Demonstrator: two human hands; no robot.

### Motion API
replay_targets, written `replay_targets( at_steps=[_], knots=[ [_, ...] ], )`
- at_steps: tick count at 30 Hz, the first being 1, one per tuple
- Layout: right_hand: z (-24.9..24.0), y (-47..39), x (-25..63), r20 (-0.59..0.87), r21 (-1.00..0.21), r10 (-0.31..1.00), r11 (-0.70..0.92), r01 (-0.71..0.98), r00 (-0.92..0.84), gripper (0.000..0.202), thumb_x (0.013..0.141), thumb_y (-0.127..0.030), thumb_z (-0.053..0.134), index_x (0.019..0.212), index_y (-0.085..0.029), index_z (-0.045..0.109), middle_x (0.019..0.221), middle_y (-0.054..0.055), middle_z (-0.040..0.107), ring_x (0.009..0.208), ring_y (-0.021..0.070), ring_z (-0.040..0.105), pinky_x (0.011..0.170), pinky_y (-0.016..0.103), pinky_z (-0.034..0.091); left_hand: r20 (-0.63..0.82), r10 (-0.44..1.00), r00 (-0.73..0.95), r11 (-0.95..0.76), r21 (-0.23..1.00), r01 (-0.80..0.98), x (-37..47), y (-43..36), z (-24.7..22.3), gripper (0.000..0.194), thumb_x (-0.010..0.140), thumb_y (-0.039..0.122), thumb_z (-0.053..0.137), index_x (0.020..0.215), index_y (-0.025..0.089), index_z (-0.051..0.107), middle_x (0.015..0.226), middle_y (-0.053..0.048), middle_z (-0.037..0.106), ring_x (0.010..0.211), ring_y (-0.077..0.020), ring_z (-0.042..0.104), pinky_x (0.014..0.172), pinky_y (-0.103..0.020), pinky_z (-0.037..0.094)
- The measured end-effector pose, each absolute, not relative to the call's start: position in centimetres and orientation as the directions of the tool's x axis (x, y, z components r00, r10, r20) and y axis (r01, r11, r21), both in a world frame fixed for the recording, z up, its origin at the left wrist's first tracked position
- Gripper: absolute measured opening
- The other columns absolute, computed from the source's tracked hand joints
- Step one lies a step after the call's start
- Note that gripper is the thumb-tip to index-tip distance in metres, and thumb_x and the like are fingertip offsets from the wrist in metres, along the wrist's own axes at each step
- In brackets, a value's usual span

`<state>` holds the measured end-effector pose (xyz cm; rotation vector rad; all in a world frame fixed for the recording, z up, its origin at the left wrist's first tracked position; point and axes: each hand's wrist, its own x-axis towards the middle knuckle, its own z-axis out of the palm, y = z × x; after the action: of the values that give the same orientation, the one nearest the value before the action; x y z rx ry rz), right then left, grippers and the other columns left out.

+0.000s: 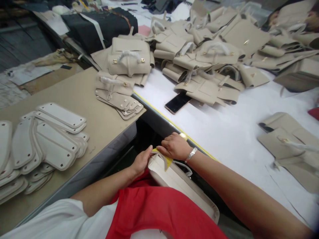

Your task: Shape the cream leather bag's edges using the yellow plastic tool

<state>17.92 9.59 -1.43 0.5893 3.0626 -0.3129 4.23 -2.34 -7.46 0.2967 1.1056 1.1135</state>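
Observation:
A beige bag piece [184, 186] with a pale inner face lies across my lap against the red apron. At its upper left end, a yellow strip [168, 161] stands out against the beige edge. My right hand [174, 146] has its fingers closed at this strip. Pressed to the same end from the left is my left hand [142, 161], its thumb and fingers closed on the bag's edge. A pale handle [183, 168] shows on the bag's far side, below my right wrist.
Stacked oval-ended panels [57, 142] cover the left table. Beige bags [204, 56] pile up on the white table [224, 132], beside a phone [177, 102]. More bag pieces [291, 146] lie at right. Table edges flank my arms. A person's hand [312, 20] shows at top right.

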Motion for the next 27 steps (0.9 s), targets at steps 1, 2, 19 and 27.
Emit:
replay_targets(
  at_steps=[1, 2, 19, 27],
  knots=[
    [-1.5, 9.6, 18.0, -0.044, -0.206, 0.36, 0.909, 0.361, -0.932, 0.054, 0.093, -0.046, 0.026, 0.071, -0.013, 0.063, 0.068, 0.007, 0.062, 0.064, 0.0125, 0.05, 0.068, 0.031, 0.022, -0.552, 0.834, 0.003, 0.467, 0.702, -0.538, 4.2, -2.5, -7.4, 0.052, 0.079, 0.055, 0.05, 0.089, 0.006, 0.066, 0.075, -0.01, 0.068, 0.068, -0.0193, 0.062, 0.065, -0.028, 0.045],
    [-1.6, 9.6, 18.1, -0.042, -0.219, 0.354, 0.909, 0.354, -0.934, 0.053, 0.092, -0.046, 0.026, 0.071, -0.013, 0.063, 0.068, 0.007, 0.062, 0.064, 0.0125, 0.05, 0.068, 0.031, 0.022, -0.546, 0.838, -0.003, 0.468, 0.721, -0.511, 4.3, -2.7, -7.4, 0.052, 0.08, 0.056, 0.049, 0.087, 0.007, 0.066, 0.074, -0.009, 0.068, 0.066, -0.0184, 0.061, 0.063, -0.027, 0.044],
    [-2.5, 7.4, 20.3, -0.245, -0.314, 0.525, 0.752, 0.579, -0.815, 0.068, 0.092, -0.054, 0.012, 0.078, -0.014, 0.065, 0.075, 0.012, 0.067, 0.067, 0.0184, 0.059, 0.063, 0.031, 0.028, -0.505, 0.862, 0.04, 0.477, 0.784, -0.396, 4.5, -2.1, -5.8, 0.043, 0.08, 0.045, 0.055, 0.107, 0.012, 0.062, 0.099, -0.008, 0.065, 0.087, -0.0186, 0.057, 0.077, -0.026, 0.043],
    [-0.9, 4.3, 21.2, -0.35, -0.153, 0.673, 0.645, 0.748, -0.652, 0.065, 0.092, -0.05, 0.013, 0.078, -0.015, 0.066, 0.076, 0.014, 0.067, 0.067, 0.0221, 0.062, 0.059, 0.03, 0.033, -0.452, 0.84, 0.3, 0.525, 0.816, -0.242, 3.0, -1.1, -5.6, 0.049, 0.077, 0.046, 0.058, 0.116, 0.016, 0.056, 0.113, -0.009, 0.061, 0.096, -0.0211, 0.057, 0.084, -0.03, 0.041]
  ],
)
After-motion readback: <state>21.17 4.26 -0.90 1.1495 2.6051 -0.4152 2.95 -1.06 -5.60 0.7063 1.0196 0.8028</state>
